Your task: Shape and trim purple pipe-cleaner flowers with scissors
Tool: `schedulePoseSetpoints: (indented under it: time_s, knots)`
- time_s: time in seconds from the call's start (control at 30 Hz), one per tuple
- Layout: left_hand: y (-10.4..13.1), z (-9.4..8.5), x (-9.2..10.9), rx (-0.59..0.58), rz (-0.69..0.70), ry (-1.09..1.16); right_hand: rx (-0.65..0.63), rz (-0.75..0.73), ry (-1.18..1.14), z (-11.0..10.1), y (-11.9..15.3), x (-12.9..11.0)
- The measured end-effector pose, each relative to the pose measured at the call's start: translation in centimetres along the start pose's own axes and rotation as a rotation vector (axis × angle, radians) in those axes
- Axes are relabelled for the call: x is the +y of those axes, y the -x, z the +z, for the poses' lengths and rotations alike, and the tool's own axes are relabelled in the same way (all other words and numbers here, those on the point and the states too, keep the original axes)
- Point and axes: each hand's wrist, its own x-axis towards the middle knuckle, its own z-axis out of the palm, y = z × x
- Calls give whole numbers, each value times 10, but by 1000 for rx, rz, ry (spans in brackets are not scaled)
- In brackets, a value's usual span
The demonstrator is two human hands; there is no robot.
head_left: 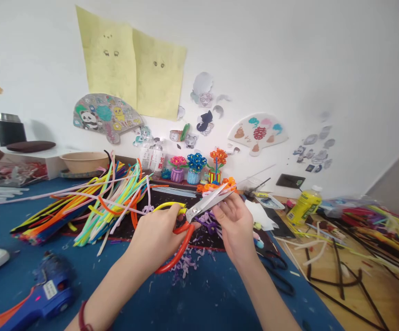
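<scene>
The left hand (pixel 156 234) is wrapped around the red and yellow handles of the scissors (pixel 194 210), which are raised above the middle of the blue-covered tabletop (pixel 199 303), while the right hand (pixel 235 220) has its fingers curled at the blades — whether they pinch the metal or something thin beside it, I cannot tell. Purple fuzzy scraps (pixel 184 266) lie below, between the wrists, with a loose bundle of coloured fuzzy stems (pixel 116 197) to the left and a blue glue gun (pixel 49 294) nearer the person. Three small potted flowers (pixel 194 177) stand beyond, near the wall (pixel 323 69).
</scene>
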Motion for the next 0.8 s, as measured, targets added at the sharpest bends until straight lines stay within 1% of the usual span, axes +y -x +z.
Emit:
schedulePoseSetpoints:
  time_s: [0.13,0.33,0.53,0.8]
  knots:
    - [0,-1,1,-22,-17,3,10,-4,33,0,-1,1]
    - [1,0,-1,-7,-10,0,6,-9,44,-1,-1,1]
    - [0,1,-1,-18,-10,17,13,9,42,-1,0,1]
    - [1,-3,0,-21,-68,28,14,8,20,-1,-1,-1]
